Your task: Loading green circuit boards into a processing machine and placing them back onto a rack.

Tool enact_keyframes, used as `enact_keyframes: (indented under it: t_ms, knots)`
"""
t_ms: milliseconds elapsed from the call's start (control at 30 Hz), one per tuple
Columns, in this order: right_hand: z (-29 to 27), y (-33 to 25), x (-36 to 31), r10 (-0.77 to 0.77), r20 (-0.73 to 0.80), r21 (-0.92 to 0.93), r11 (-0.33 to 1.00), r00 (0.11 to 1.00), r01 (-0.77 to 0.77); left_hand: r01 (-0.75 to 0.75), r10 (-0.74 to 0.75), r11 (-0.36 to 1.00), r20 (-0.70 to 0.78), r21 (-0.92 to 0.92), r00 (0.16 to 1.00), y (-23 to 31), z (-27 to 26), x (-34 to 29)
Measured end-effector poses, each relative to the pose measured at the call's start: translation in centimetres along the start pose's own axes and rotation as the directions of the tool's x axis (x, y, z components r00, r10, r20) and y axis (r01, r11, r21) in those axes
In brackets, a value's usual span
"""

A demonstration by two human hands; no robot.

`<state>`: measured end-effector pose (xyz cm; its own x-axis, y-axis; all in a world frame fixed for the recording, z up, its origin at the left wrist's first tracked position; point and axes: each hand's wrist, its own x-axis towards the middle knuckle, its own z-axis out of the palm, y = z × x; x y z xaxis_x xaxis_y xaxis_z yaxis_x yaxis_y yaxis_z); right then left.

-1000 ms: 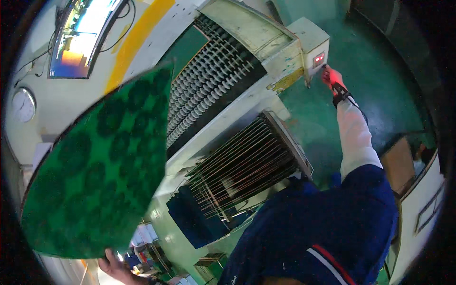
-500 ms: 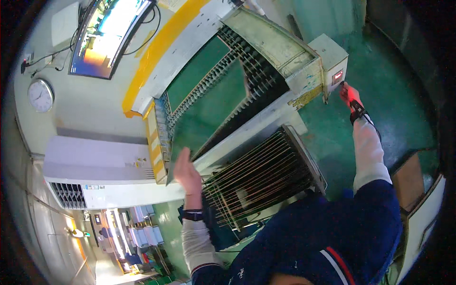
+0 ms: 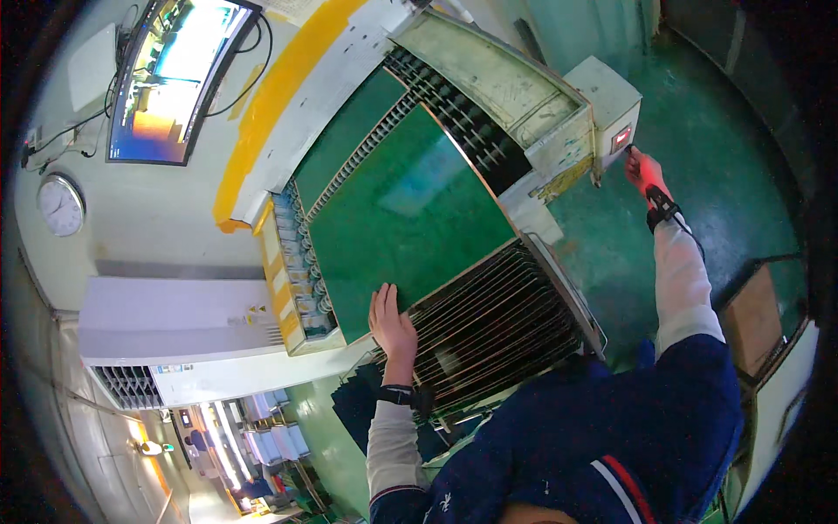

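A large green panel (image 3: 410,218) with thin copper-coloured edges lies on the roller conveyor (image 3: 362,153) and overhangs its near side. My left hand (image 3: 394,327) rests on the panel's near left corner, its fingers stretched out and lying flat. Off to the right, my right hand (image 3: 646,170) is closed at a small dark knob (image 3: 629,150) on a pale control box (image 3: 609,100). Red light from the box's display (image 3: 621,137) falls on that hand. Farther in on the rollers is a second green panel (image 3: 353,122).
Below the panel's near edge stands a slotted rack (image 3: 497,336) holding several thin upright boards. A white cabinet-like unit (image 3: 188,319) is at the left, beneath a wall clock (image 3: 61,204) and a screen (image 3: 175,79). A brown board (image 3: 752,310) leans at the right.
The near green panel has shifted toward me and turned, its edge now over the rack. My left hand has come down onto its corner. My right hand stays at the knob.
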<state>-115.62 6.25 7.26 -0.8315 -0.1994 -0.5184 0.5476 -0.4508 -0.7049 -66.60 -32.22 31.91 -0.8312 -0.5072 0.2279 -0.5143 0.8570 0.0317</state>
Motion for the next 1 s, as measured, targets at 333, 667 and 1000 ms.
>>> enact_keyframes:
  t_ms: [333,667,1000]
  knots:
    - [-1.5,0.3,1.4,-0.047,0.032,-0.054,0.997,0.998,0.048,-0.008,0.007,0.999,-0.036,-0.042,0.999,-0.5,1.3,2.9]
    - [-0.2,-0.1,-0.3,-0.031,-0.068,-0.026,0.999,0.997,0.029,-0.037,0.035,0.997,-0.032,-0.066,0.999,-1.6,1.7,3.2]
    - [-0.1,0.2,-0.1,-0.028,-0.027,0.077,0.997,0.999,0.03,-0.125,0.119,0.974,-0.039,-0.188,0.992,0.8,-0.8,-1.7]
